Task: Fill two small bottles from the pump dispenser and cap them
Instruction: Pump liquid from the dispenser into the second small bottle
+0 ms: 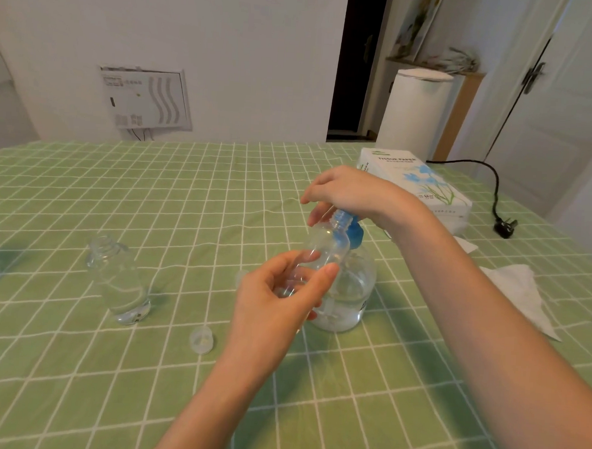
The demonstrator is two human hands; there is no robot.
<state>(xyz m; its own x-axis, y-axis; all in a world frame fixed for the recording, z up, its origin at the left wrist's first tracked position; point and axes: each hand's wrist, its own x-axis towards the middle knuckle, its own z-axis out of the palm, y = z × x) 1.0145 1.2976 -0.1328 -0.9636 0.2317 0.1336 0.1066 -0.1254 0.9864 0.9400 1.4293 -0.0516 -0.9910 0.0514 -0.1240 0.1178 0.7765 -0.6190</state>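
- We've got the left hand [276,302] wrapped round a small clear bottle [327,246]. Thumb and fingers pinch its body, and it's tipped so the open neck meets the blue spout of the pump dispenser [352,296].
- The right hand [351,193] lies on the pump head, fingers loosely bent and gripping nothing we can make out.
- First risk: that neck is narrow and tilted. If it slips off the spout as we press, liquid lands on the cloth.
- Second risk: a hard, off-centre push could rock the dispenser toward the left hand.
- The second bottle [118,277] stands uncapped, well apart to the left. A loose cap [201,339] lies near the left wrist, easy to brush away.
- There's open surface [186,191] ahead and to the left. The tissue pack [416,186] and a crumpled tissue [520,298] crowd the right side.
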